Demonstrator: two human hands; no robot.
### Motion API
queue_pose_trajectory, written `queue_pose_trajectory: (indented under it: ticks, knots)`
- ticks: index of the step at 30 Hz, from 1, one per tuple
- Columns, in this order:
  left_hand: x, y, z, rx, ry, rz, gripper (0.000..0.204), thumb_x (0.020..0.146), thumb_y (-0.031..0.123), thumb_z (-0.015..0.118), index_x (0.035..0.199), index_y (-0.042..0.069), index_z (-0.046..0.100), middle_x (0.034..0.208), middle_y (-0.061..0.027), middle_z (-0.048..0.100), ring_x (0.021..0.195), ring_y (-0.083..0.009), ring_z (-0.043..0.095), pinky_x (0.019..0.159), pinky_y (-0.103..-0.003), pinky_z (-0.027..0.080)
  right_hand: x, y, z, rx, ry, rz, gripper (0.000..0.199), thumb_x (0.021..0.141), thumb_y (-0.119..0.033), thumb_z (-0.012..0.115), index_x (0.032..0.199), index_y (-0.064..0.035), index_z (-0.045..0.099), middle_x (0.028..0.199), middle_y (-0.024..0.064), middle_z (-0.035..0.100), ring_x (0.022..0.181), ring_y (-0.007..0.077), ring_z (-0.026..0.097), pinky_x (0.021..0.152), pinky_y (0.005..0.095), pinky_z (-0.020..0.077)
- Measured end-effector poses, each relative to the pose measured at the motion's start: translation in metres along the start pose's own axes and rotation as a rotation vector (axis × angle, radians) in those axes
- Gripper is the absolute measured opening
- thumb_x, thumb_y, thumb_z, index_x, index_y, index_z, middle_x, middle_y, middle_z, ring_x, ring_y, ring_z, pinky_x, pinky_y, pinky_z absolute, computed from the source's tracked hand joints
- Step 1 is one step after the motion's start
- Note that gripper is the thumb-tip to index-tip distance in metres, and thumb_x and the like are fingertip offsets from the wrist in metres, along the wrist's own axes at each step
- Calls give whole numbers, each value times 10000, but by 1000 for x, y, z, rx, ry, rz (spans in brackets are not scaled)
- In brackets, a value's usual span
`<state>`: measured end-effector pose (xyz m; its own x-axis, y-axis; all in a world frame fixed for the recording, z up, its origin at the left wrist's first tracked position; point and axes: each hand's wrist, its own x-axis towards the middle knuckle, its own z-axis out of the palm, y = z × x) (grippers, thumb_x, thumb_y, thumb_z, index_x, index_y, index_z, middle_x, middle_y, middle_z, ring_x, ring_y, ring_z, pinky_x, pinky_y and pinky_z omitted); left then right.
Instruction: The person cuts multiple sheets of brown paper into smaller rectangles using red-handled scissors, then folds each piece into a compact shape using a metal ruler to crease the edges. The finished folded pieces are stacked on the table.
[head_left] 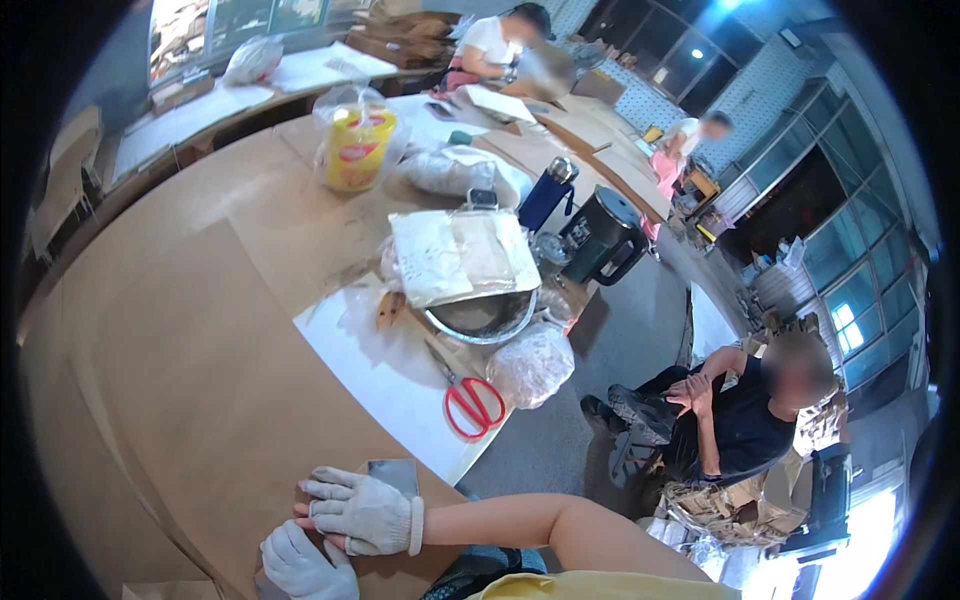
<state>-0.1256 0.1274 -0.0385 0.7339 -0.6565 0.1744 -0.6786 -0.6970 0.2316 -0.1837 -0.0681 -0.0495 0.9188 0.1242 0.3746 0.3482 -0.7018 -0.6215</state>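
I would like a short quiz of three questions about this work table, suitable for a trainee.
1. True or false: the red-handled scissors lie on the white sheet.
2. Which hand lies on top: the right hand or the left hand?
3. Multiple choice: the metal bowl is covered by A) a flat paper-filled bag, B) a yellow tub, C) a black jug.

Key
1. True.
2. The right hand; its gloved fingers rest beside a small grey card on the brown paper.
3. A.
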Motion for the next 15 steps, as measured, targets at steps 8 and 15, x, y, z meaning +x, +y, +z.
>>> queue_pose_trajectory:
  ticks: [8, 15]
  knots:
    - [-10, -55, 57, -105, 130, 232, 395, 887, 237, 650, 1222, 30, 614, 1197, -183, 618, 1189, -426, 567, 1050, -560, 426, -30, 20, 1, -85, 195, 73, 270, 898, -196, 670, 1127, -60, 715, 1175, 144, 709, 1231, 357, 625, 1153, 489, 443]
    - [-97, -120, -15, -853, -41, -504, 617, 1009, 347, 628, 1510, 18, 480, 1541, -171, 520, 1412, -253, 516, 1207, -412, 421, -62, 43, -51, -86, 216, 495, 333, 920, -263, 698, 1193, -70, 701, 1222, 157, 691, 1222, 352, 620, 1065, 453, 491]
